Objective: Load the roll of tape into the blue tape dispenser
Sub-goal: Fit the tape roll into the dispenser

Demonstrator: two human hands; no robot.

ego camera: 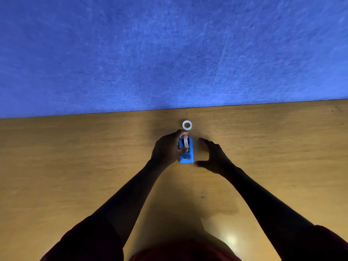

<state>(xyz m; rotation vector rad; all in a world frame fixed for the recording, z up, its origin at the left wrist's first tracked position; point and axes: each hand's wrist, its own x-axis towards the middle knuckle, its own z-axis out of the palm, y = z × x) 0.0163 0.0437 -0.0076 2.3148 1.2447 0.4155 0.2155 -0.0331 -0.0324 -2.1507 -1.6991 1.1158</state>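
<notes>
A small blue tape dispenser stands on the wooden table, its front end toward me. A pale roll of tape stands on edge in its top slot. My left hand wraps the dispenser's left side, with thumb and fingers pinching that roll. My right hand hovers just right of the dispenser, fingers spread in a curve, holding nothing and not touching it. A white ring, a tape roll or core, lies flat on the table just beyond the dispenser.
The table's far edge runs across the view close behind the white ring. Beyond it lies blue carpet. Bare wood stretches to both sides of my arms.
</notes>
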